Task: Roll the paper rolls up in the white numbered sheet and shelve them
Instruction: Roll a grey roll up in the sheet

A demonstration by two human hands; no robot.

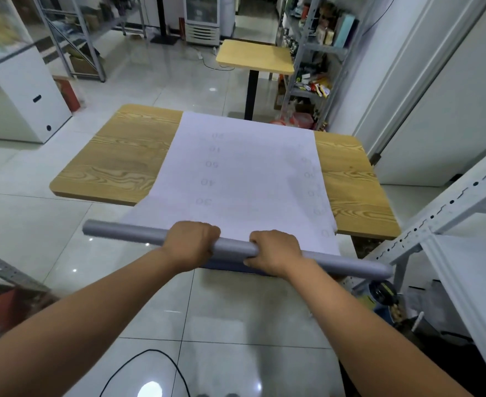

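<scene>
Left hand (190,245) and right hand (274,252) curl round the middle of the grey roll (234,247), just off the near edge of the table (115,161), its floppy white numbered sheet (244,173) trailing across the top; the roll looks light, probably stiff, and steadier gripped wider.

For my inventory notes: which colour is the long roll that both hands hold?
The roll is plain light grey, seen best in the head view.

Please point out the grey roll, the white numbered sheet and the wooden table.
grey roll (121,232): head view, its bare left part.
white numbered sheet (250,179): head view, its flat middle.
wooden table (115,161): head view, bare top left of the sheet.
</scene>
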